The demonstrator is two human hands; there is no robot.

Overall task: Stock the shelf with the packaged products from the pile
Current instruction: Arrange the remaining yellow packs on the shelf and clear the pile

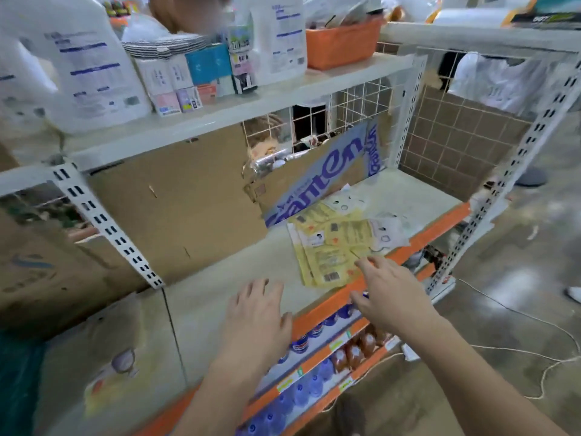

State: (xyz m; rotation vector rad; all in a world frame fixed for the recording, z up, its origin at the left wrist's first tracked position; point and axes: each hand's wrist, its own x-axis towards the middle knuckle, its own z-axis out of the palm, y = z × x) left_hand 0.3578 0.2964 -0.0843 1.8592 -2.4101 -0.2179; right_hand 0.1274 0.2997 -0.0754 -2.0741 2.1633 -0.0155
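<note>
Stocking begun; we judge most of it remains.
We find the left hand (257, 313) over the shelf (226, 269), fingers spread, holding nothing. Yellow packets (330, 247) lie fanned at its one o'clock. The right hand (386, 294), fingers wide, reaches their near edge; white packets (388, 229) lie at its twelve o'clock.

Only the cardboard box (317, 171) at the back of the middle shelf (239, 272) carries legible print: large blue slanted letters reading "anten" (the leading letter is partly hidden). Labels on the white jugs (91, 67) and yellow packets (330, 247) are too blurred to read.
</note>
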